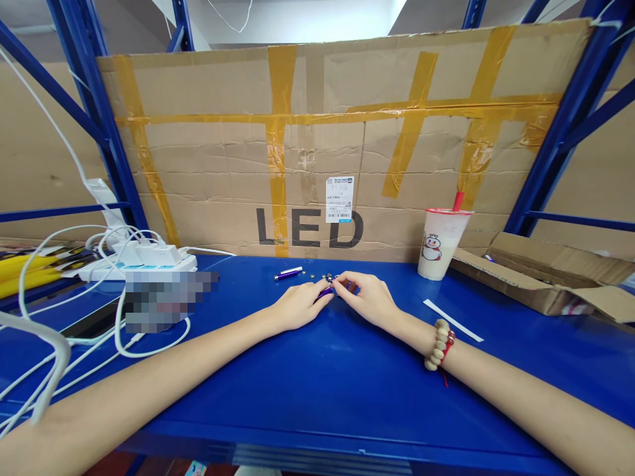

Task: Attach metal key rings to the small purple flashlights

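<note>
My left hand (299, 307) is closed around a slim purple metal tube (324, 292), which pokes out between thumb and fingers. Facing it, my right hand (368, 299) has its thumb and fingertips pinched together at the tube's end. Whatever sits in that pinch is too small and covered to name. Several small silvery round pieces (327, 276) lie on the blue tabletop (342, 377) just beyond my fingertips. Past my left hand rests another purple tube (288, 275), with a slim white-and-silver piece (292, 270) against it.
At left, white cables trail from a loaded power strip (143, 254). A cup with a red straw (441, 244) stands back right, beside an open cardboard box (536, 281). A white paper strip (452, 320) lies near my right wrist. A large cardboard panel (223, 165) closes the back.
</note>
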`<action>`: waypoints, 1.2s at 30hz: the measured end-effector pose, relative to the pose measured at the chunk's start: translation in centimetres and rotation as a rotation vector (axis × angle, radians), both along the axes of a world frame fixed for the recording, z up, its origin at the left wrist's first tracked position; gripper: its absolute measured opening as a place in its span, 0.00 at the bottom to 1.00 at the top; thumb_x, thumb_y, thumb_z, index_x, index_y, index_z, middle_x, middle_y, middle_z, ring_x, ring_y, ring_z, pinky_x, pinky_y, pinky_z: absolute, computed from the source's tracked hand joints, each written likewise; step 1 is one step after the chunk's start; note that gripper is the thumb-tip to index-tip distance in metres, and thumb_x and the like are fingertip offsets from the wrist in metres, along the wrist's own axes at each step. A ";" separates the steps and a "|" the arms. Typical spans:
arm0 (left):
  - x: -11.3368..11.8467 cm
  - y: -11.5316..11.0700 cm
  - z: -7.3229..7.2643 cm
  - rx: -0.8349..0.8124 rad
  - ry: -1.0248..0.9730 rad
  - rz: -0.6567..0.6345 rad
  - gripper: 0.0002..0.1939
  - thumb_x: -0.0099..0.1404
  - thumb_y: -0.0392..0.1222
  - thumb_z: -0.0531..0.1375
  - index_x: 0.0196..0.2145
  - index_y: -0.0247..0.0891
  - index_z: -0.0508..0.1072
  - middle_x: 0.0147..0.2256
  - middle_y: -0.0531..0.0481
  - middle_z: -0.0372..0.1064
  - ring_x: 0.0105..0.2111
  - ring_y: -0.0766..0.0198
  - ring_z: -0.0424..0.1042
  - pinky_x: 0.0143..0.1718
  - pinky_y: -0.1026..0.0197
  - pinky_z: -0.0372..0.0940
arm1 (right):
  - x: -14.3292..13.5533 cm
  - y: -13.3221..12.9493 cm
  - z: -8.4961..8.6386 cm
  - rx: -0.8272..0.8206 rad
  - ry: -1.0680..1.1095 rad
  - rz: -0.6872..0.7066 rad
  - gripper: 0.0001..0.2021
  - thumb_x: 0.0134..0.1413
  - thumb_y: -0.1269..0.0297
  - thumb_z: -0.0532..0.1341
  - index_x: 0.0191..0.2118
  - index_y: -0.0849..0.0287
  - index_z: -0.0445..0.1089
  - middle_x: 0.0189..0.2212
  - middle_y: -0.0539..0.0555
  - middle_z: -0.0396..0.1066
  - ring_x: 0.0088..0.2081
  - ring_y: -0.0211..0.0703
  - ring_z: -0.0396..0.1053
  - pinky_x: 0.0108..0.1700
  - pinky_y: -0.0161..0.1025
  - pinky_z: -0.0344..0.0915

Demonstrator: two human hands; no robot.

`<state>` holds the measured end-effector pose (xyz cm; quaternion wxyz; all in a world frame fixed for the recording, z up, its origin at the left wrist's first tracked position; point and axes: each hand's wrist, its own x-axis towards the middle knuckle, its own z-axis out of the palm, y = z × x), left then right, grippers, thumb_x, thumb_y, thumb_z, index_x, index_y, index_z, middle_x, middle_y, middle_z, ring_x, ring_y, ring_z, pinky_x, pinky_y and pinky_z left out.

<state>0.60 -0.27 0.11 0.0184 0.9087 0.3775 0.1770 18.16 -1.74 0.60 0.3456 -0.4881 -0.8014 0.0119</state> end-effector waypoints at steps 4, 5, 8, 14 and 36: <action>0.0 0.0 0.0 0.012 -0.001 -0.004 0.15 0.67 0.48 0.41 0.42 0.39 0.61 0.40 0.47 0.66 0.39 0.59 0.68 0.38 0.57 0.63 | 0.1 0.0 0.0 0.016 -0.050 -0.022 0.09 0.53 0.60 0.54 0.32 0.54 0.70 0.31 0.47 0.71 0.30 0.35 0.65 0.29 0.32 0.55; 0.0 0.0 0.0 0.014 -0.003 -0.006 0.15 0.67 0.48 0.41 0.41 0.39 0.61 0.40 0.47 0.66 0.38 0.59 0.68 0.38 0.57 0.63 | 0.1 -0.1 0.0 0.017 -0.072 -0.022 0.09 0.53 0.60 0.54 0.32 0.54 0.71 0.31 0.47 0.70 0.30 0.35 0.65 0.29 0.32 0.55; 0.0 0.0 0.0 0.013 -0.007 -0.011 0.15 0.67 0.48 0.41 0.41 0.39 0.61 0.40 0.47 0.66 0.39 0.59 0.68 0.39 0.57 0.62 | 0.1 -0.1 0.1 0.012 -0.137 -0.025 0.10 0.52 0.60 0.54 0.31 0.54 0.72 0.30 0.48 0.69 0.29 0.35 0.65 0.27 0.31 0.53; 0.0 0.0 0.0 -0.001 -0.009 0.014 0.16 0.68 0.48 0.40 0.41 0.39 0.61 0.40 0.47 0.66 0.39 0.59 0.68 0.39 0.57 0.62 | 0.1 0.1 0.0 -0.015 -0.213 -0.049 0.10 0.50 0.60 0.56 0.34 0.52 0.73 0.31 0.49 0.69 0.29 0.35 0.64 0.26 0.32 0.51; 0.3 -0.2 0.2 0.056 0.022 0.247 0.16 0.68 0.49 0.38 0.40 0.39 0.60 0.35 0.48 0.70 0.36 0.56 0.70 0.30 0.61 0.62 | 0.1 0.0 0.0 -0.093 -0.300 -0.141 0.12 0.50 0.57 0.55 0.36 0.50 0.73 0.35 0.49 0.68 0.36 0.39 0.67 0.28 0.33 0.54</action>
